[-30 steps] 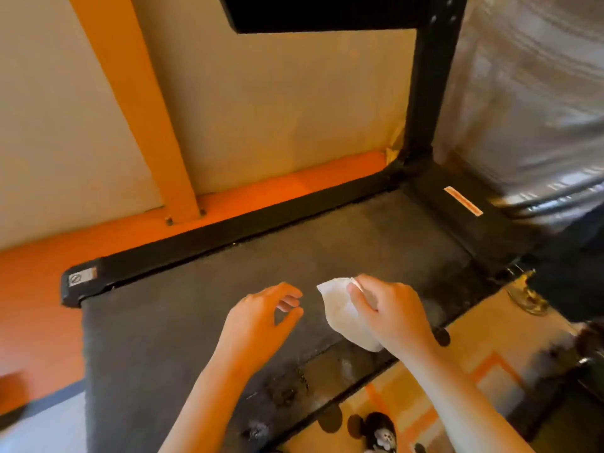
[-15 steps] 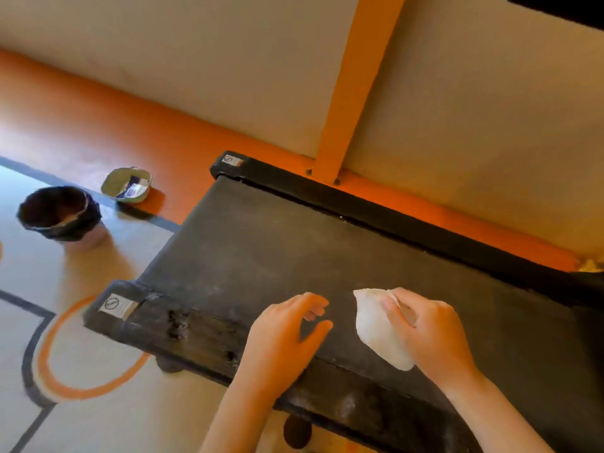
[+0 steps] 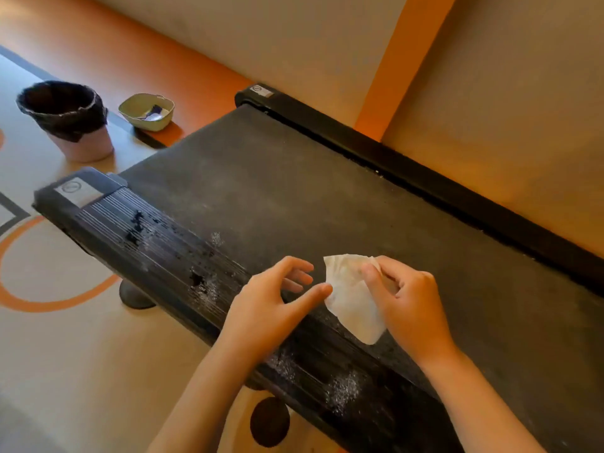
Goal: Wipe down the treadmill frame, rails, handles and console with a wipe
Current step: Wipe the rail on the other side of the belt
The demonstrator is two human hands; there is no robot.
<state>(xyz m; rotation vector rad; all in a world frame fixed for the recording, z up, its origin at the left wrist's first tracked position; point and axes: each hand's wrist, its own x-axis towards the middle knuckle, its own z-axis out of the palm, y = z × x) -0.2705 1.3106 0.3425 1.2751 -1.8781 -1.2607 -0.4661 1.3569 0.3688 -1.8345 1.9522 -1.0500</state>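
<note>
A black treadmill lies across the view, its grey belt (image 3: 294, 197) between a ribbed near side rail (image 3: 170, 250) and a far side rail (image 3: 425, 178) along the wall. The near rail carries dusty white patches and dark spots. My right hand (image 3: 408, 305) pinches a crumpled white wipe (image 3: 349, 299) over the belt's near edge. My left hand (image 3: 277, 305) hovers beside it with fingers spread and loosely curved, thumb tip touching the wipe's left edge. The console and handles are out of view.
A small bin (image 3: 65, 119) lined with a black bag stands on the floor at the left. A pale green tub (image 3: 147, 111) sits beside it near the treadmill's rear end. A cream wall with an orange post (image 3: 405, 63) runs behind the far rail.
The view has swung left from the treadmill's front upright to its rear end. Both hands stay together over the near belt edge, and my left thumb now touches the wipe.
</note>
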